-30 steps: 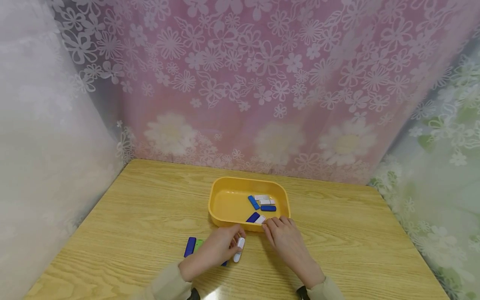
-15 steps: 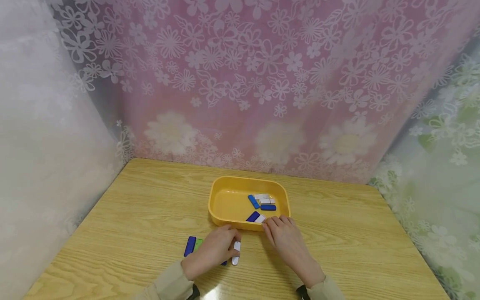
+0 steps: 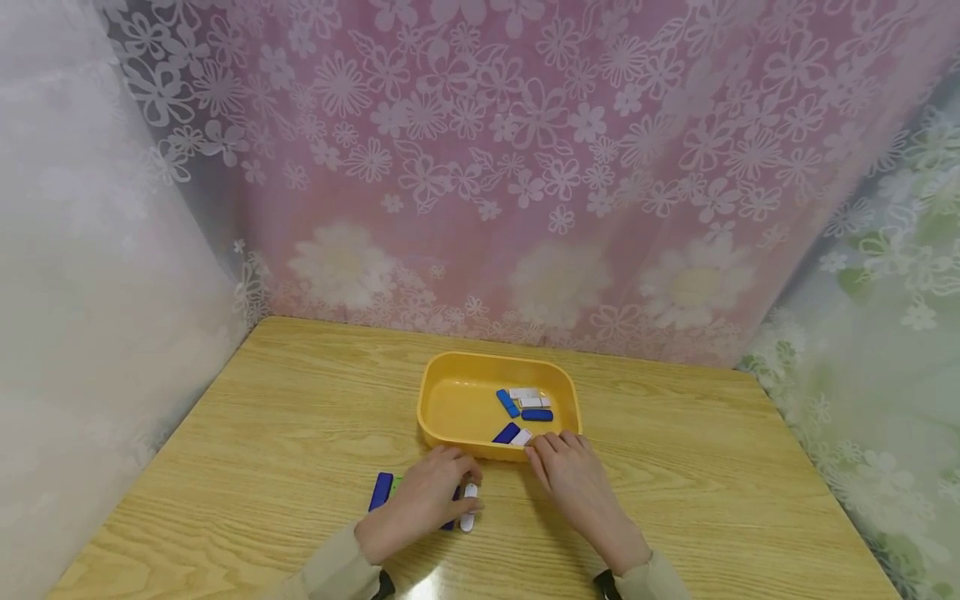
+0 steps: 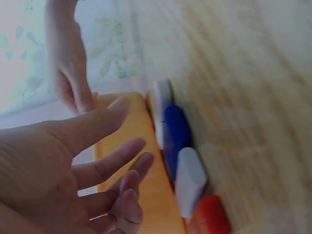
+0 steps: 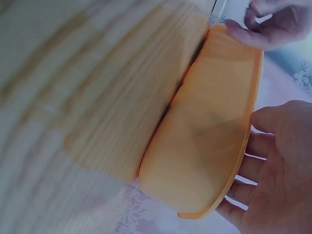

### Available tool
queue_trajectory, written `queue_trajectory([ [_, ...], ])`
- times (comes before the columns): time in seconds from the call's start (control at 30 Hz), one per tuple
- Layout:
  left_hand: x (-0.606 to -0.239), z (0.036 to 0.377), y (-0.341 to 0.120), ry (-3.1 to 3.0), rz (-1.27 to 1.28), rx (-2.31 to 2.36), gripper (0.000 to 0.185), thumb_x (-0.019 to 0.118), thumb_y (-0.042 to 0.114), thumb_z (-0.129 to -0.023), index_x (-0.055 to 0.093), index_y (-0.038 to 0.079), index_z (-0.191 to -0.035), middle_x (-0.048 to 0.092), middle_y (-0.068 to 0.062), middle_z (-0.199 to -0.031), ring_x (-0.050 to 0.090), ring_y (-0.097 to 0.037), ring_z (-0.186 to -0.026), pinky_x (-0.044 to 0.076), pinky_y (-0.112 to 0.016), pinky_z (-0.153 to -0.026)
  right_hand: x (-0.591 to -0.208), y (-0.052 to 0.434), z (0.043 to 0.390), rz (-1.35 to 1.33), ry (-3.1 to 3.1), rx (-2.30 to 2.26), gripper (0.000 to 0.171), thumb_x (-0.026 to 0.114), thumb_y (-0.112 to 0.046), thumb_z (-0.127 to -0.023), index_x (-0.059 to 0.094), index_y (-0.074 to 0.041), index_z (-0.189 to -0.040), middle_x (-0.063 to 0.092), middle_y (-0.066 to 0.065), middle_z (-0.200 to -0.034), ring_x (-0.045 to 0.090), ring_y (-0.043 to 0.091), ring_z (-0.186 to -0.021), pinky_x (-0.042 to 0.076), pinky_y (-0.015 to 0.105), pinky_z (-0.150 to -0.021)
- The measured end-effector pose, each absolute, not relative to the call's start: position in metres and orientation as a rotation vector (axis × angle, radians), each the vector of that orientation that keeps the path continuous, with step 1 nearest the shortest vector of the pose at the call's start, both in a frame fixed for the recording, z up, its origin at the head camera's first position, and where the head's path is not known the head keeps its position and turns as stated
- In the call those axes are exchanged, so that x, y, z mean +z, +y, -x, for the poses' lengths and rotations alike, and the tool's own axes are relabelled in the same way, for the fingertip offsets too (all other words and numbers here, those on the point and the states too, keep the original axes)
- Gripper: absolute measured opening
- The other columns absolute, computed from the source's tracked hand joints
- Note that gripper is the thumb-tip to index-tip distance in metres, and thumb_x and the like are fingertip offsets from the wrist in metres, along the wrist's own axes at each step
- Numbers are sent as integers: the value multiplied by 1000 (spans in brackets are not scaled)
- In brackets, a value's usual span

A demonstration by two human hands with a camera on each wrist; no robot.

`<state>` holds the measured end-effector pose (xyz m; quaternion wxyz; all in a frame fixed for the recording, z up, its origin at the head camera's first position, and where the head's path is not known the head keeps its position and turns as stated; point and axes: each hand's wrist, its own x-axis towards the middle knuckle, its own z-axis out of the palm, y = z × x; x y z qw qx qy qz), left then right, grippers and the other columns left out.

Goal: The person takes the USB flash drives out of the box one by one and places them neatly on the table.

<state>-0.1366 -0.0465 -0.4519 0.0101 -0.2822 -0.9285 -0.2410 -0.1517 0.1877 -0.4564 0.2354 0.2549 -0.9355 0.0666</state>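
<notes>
My left hand [image 3: 423, 493] is over a row of USB sticks on the table in front of the yellow tray [image 3: 457, 442]. Its thumb and fingers are apart, holding nothing. Closest to it lies a white USB stick [image 3: 468, 518], beside a dark blue USB stick [image 3: 447, 526] partly under the hand. The left wrist view shows another white USB stick [image 4: 190, 181] and a red one [image 4: 212, 218] in that row. My right hand [image 3: 576, 492] grips the tray's near right rim, its thumb outside and its fingers over the edge.
Inside the tray lie several USB sticks, among them a light blue one [image 3: 507, 403] and a dark blue one [image 3: 537, 415]. Left of my left hand is another dark blue stick [image 3: 381, 490], with a green one partly hidden. A floral curtain [image 3: 465, 167] hangs behind the wooden table [image 3: 675, 467].
My left hand has shifted slightly left and set the white USB stick down against the row, and its fingers have let go. My right hand stays on the tray rim.
</notes>
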Motion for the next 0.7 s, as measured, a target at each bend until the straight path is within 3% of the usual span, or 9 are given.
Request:
queue_trajectory([
  [0.13,-447,140,-45,-2844,827,-860,11,79,24,-90,74,15,-95,67,5,-89,60,-6,-79,49,-21,-65,-456,188,152,-702,-2563,174,11,67,-19,-98,70,-10,-93,70,1,-87,56,20,-77,48,39,-75],
  [0.33,-439,147,-42,-2735,768,-991,6,74,19,-94,74,16,-89,64,8,-79,51,2,-63,43,-16,-53,-458,188,153,-707,-2533,174,10,69,-19,-97,70,-10,-91,70,1,-86,55,19,-76,48,38,-74],
  [0.7,-420,187,-26,-2625,723,-945,7,72,18,-96,72,15,-91,66,4,-82,56,-4,-63,45,-17,-55,-457,188,153,-703,-2551,158,11,68,-19,-98,69,-10,-92,69,1,-86,57,20,-77,49,39,-75],
])
